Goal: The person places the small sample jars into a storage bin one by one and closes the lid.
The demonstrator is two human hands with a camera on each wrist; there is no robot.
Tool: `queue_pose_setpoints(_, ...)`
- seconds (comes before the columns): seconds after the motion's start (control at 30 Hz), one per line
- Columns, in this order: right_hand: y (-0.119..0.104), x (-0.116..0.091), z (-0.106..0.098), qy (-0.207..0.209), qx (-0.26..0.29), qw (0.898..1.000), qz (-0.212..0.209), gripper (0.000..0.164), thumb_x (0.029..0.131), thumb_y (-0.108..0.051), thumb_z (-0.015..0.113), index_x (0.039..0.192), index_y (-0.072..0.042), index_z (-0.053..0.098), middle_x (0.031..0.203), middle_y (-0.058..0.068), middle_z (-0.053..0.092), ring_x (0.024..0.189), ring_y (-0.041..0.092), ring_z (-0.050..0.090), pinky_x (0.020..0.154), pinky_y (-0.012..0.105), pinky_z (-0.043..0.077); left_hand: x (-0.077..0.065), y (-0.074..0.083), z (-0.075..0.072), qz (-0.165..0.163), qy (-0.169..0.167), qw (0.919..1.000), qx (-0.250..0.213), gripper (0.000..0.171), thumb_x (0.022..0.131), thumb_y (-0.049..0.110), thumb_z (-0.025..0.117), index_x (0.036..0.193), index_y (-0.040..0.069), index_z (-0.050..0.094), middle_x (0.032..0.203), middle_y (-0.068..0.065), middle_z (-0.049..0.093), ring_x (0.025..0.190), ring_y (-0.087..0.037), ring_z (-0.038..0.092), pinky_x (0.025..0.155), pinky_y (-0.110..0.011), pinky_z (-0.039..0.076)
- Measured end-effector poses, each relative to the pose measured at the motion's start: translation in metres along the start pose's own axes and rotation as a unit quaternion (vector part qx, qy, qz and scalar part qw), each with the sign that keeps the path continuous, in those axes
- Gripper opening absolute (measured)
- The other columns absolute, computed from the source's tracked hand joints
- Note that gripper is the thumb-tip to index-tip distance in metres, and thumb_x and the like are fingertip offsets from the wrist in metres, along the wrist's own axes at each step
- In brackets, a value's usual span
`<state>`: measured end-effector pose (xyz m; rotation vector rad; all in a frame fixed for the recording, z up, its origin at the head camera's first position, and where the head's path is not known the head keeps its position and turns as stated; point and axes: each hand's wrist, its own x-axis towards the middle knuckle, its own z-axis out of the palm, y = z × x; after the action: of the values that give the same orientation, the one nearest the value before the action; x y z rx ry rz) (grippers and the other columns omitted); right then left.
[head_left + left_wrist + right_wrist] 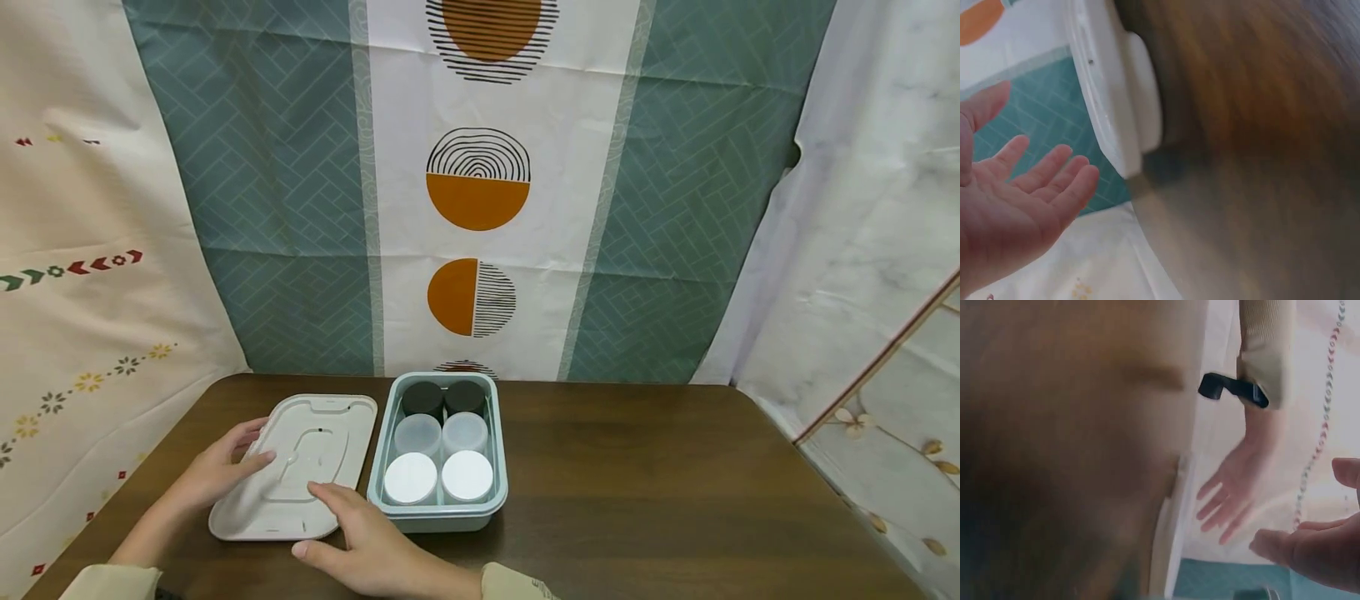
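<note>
A white plastic lid with rounded corners lies on the table at the left. My left hand is at its left edge, fingers spread and relaxed; in the left wrist view that hand stands apart from the lid with a bare palm. Over the lid's near right corner hovers my right hand, its fingers extended and holding nothing. Beside the lid stands a pale blue-green box. Inside are two black-topped containers at the back, two translucent ones midway and two white-topped ones in front.
The dark wooden table extends to the right of the box. A patterned curtain hangs behind the table's back edge. Pale cloths flank it on the left and right.
</note>
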<state>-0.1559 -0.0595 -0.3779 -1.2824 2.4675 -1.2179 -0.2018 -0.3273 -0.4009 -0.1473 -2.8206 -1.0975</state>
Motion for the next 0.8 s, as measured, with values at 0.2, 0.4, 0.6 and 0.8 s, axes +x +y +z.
queue_pose_setpoints(0.2,0.0,0.009,0.018,-0.001,-0.002,0.998,0.057,0.054,0.09,-0.037,0.053,0.136,-0.01,0.041,0.139,0.014,0.038,0.128,0.022,0.035,0.096,0.032,0.039,-0.002,-0.01,-0.008,-0.037,-0.032,0.998,0.04,0.063,0.09,0.026,0.057,0.132,-0.012,0.028,0.122,-0.044,0.037,0.111,-0.057,0.038,0.079,-0.057,0.043)
queue_pose_setpoints(0.4,0.007,0.019,0.036,0.031,0.09,0.982,0.166,0.059,0.083,-0.03,0.062,0.134,-0.007,0.043,0.139,0.023,0.035,0.131,0.033,0.028,0.098,0.037,0.036,-0.002,-0.018,-0.012,-0.031,-0.072,0.9957,0.049,0.061,0.09,0.021,0.057,0.127,-0.018,0.029,0.116,-0.043,0.044,0.105,-0.052,0.047,0.076,-0.049,0.047)
queue_pose_setpoints(0.6,0.013,0.024,0.045,0.055,0.213,0.947,0.234,0.061,0.078,-0.016,0.068,0.132,-0.003,0.043,0.141,0.029,0.025,0.131,0.038,0.023,0.102,0.041,0.031,0.0,-0.021,-0.012,-0.024,-0.074,0.9954,0.057,0.056,0.088,0.016,0.058,0.124,-0.019,0.034,0.112,-0.041,0.048,0.103,-0.05,0.049,0.076,-0.049,0.047)
queue_pose_setpoints(0.8,0.01,0.024,0.042,0.043,0.225,0.941,0.249,0.053,0.075,-0.012,0.067,0.125,-0.006,0.052,0.135,0.018,0.042,0.128,0.025,0.033,0.099,0.032,0.034,-0.002,-0.026,-0.017,-0.034,-0.07,0.996,0.044,0.046,0.084,0.004,0.058,0.121,-0.017,0.039,0.101,-0.035,0.056,0.094,-0.043,0.056,0.069,-0.042,0.049)
